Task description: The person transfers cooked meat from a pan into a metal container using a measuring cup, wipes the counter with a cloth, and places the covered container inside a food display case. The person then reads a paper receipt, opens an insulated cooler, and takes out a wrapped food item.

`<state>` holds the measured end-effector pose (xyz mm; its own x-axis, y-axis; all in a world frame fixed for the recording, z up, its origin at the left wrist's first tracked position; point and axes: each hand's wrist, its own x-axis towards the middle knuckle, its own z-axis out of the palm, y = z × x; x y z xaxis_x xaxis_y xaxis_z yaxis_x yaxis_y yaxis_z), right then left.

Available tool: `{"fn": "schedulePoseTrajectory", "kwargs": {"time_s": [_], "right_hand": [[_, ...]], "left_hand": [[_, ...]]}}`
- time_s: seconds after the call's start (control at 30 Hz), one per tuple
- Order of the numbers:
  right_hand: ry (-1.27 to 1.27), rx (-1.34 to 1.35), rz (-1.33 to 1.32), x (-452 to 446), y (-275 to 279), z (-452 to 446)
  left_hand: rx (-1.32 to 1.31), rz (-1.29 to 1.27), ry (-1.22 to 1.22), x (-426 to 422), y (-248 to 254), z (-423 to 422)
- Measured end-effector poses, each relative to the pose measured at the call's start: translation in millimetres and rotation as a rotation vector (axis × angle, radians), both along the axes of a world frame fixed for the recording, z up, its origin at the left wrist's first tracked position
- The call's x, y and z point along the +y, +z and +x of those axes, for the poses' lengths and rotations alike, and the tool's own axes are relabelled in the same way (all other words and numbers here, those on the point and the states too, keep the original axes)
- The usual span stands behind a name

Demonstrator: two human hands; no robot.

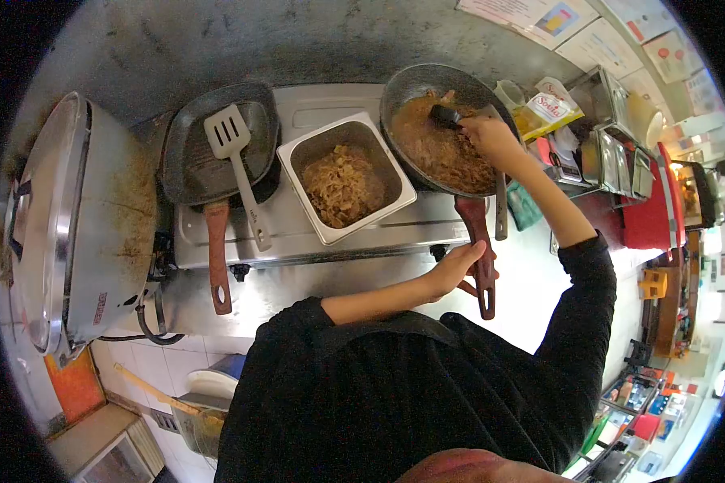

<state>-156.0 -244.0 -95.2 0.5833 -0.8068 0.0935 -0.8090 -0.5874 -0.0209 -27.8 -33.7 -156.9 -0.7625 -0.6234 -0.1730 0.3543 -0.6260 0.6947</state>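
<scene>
At the right of the stove, a dark speckled frying pan (389, 95) holds brown shredded food in liquid. My left hand (457, 270) is closed round its reddish-brown handle (472, 216). Over the food, my right hand (494, 143) grips a black utensil (445, 117), whose exact kind I cannot make out. A grey utensil handle (501, 213) sticks out over the pan's near rim, partly hidden behind my right hand and wrist. Left of the pan stands a steel container (328, 234) with brown shredded food inside.
A square grill pan (181, 191) with a grey slotted spatula (228, 135) across it is at the left of the stove. Beside it stands a large lidded metal cooker (113, 201). Right of the frying pan are a yellow-white packet (549, 109), metal containers (608, 161) and a green cloth (524, 208).
</scene>
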Motion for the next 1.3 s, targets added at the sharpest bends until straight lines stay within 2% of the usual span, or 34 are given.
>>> {"fn": "schedulePoseTrajectory", "kwargs": {"time_s": [0.1, 0.2, 0.23, 0.33, 0.53, 0.63, 0.83, 0.93, 1.03, 1.13, 1.23, 1.3], "right_hand": [[0.088, 0.048, 0.159, 12.0, -11.2, 10.5], [0.207, 0.228, 0.299, 33.3, 8.0, 31.8], [0.272, 0.274, 0.264, 36.8, 7.2, 30.5], [0.233, 0.568, 0.361, 48.9, 29.5, 34.6], [0.338, 0.064, 0.677, 43.0, 48.3, 25.5], [0.346, -0.148, 0.652, 41.2, 38.2, 22.7], [-0.088, -0.427, 0.983, 41.5, 36.2, 19.9], [-0.206, -0.61, 1.03, 34.8, 25.4, 18.4], [-0.277, -0.785, 1.192, 23.7, 12.2, 14.1], [-0.313, -0.894, 1.266, 21.8, 8.8, 11.3], [-0.507, -0.969, 1.288, 16.3, 2.4, 11.8], [-0.53, -0.969, 1.307, 12.8, 0.8, 13.3]], "left_hand": [[0.014, 0.004, -0.002, -2.7, -1.1, -0.4], [0.014, 0.005, -0.002, -1.6, -2.3, -0.7], [0.012, 0.002, -0.001, -1.7, -2.4, -1.2], [0.01, 0.021, 0.007, -1.2, -3.1, -2.7], [0.027, 0.015, 0.003, -1.2, -2.6, -3.1], [0.018, 0.006, -0.021, -3.0, -0.9, -2.0], [0.014, 0.014, -0.026, -2.5, -0.3, -2.7], [0.006, 0.018, -0.026, -2.7, -1.0, -3.6], [0.011, 0.0, -0.032, -3.4, -1.4, -3.4], [-0.002, -0.003, -0.029, -2.9, -0.2, -3.2], [-0.014, -0.004, -0.034, -3.3, -0.5, -3.3], [-0.011, -0.004, -0.036, -3.2, -0.6, -3.1]]}}
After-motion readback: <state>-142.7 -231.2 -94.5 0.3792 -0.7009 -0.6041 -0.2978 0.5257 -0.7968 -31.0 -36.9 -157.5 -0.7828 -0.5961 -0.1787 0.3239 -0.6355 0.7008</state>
